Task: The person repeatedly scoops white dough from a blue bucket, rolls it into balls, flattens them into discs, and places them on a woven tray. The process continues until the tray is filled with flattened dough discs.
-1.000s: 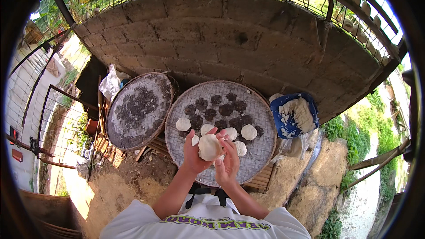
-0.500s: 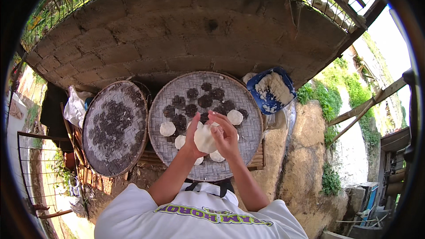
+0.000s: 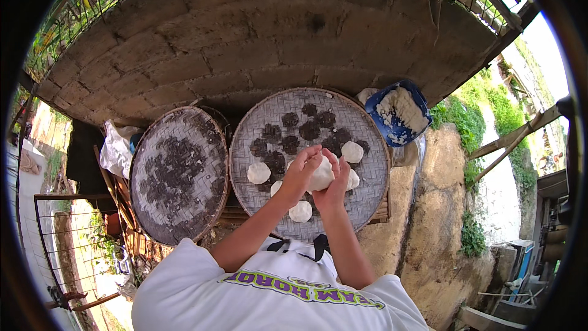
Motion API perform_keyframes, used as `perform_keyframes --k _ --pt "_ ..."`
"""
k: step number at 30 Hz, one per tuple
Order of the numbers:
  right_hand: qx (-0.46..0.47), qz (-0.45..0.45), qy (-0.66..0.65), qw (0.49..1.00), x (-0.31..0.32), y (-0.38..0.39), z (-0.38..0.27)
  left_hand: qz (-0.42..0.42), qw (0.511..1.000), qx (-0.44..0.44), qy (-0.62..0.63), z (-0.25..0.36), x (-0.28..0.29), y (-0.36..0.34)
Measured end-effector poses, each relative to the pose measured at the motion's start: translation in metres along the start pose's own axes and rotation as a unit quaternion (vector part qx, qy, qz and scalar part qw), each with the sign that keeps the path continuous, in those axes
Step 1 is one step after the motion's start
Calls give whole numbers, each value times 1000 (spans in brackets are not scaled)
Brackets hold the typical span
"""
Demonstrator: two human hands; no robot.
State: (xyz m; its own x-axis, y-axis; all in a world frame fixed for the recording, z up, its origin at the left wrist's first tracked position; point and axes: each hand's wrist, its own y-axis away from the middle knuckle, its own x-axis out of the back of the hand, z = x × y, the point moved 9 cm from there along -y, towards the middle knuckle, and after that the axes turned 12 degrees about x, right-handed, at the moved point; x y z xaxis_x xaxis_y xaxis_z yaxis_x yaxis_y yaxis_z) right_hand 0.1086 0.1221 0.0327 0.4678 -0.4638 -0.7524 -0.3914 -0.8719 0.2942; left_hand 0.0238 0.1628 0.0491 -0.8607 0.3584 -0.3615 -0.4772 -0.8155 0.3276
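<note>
My left hand [image 3: 301,175] and my right hand [image 3: 334,187] cup a pale, rounded lump of dough [image 3: 321,173] between them, above a round woven tray [image 3: 251,125]. The left fingers reach up over the lump's upper side, while the right hand curls round it from below and the right; part of each grip is hidden. Several similar pale rounds, such as one at the left [image 3: 258,173] and one at the right [image 3: 351,152], lie on the tray among dark, roughly round stains.
A second stained woven tray [image 3: 177,181] is at the left. At the back right sits a blue basin [image 3: 398,129] of white doughy mass. A white plastic sack [image 3: 113,150] lies beyond the left tray. A block wall [image 3: 263,30] rises behind; wire fencing [image 3: 64,245] stands at far left.
My hands have turned about the lump: the left fingers have moved up over it, and the right hand has shifted lower. The whole view has also swung somewhat.
</note>
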Motion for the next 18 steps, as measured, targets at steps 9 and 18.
perform_keyframes --k 9,18 --pt "229 -81 297 923 -23 -6 10 -85 920 179 339 -25 40 -16" --pt "-63 75 43 994 8 -22 54 103 958 201 178 -44 83 -29"
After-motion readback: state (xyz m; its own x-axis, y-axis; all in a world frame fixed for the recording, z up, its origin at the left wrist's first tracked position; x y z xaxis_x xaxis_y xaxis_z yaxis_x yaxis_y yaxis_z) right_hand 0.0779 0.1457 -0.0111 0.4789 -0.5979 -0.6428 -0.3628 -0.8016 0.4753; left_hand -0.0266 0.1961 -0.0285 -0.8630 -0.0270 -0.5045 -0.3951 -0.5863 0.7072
